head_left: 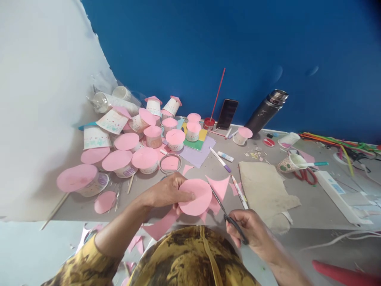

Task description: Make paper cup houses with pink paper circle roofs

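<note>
A round pink paper disc point(198, 198) is pinched in my left hand point(169, 192), thumb on top. My right hand point(248, 226) grips a pair of dark-handled scissors point(235, 226), whose blades point up and left beside the disc's right edge. Pink paper offcuts point(219, 186) lie behind and around the disc, and a larger pink scrap point(163, 225) sits below my left wrist. Left of my hands stand several paper cups topped with pink discs point(145, 159). A loose pink disc point(105, 201) rests near the table's front edge.
A ring of tape point(170, 163) lies behind my left hand. Markers point(220, 159) and a beige cloth point(262, 186) are to the right. Farther back stand a black flask point(264, 113) and a phone point(228, 114). A white power strip point(339, 194) lies at the right edge.
</note>
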Demonstrator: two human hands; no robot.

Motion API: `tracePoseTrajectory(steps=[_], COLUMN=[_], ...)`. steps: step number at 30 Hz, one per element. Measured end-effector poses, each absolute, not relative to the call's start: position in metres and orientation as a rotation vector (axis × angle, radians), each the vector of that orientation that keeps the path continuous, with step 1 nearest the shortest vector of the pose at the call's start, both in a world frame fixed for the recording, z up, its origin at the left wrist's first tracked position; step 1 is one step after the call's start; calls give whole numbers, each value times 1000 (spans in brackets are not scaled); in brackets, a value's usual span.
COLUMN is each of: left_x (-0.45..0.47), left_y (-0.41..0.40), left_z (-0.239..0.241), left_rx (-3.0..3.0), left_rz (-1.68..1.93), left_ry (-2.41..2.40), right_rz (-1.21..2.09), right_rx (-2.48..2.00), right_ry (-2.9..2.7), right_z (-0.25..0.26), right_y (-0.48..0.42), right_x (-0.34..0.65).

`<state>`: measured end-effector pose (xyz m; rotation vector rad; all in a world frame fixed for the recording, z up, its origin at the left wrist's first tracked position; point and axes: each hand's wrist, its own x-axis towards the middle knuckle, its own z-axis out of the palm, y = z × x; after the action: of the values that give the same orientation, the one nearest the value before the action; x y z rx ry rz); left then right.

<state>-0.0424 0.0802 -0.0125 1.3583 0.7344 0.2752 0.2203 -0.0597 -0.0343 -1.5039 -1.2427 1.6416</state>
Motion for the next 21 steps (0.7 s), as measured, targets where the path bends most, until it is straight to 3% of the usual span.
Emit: tracePoseTrajectory(steps=[8,15,21], left_x=[-36,-51,-50], left_y=[91,81,57], left_z=[-14,-15,-18], left_rx=[1287,1215,1011], left_rz=[404,609,765], left_ry=[828,932,952], right_rz=[1241,541,439], right_rx=[-1729,-2282,-2343], right_ry=[-1293,-2008,-2332], right_z=[-48,-44,-28], right_y=[-40,-35,-40], right_x=[215,208,204])
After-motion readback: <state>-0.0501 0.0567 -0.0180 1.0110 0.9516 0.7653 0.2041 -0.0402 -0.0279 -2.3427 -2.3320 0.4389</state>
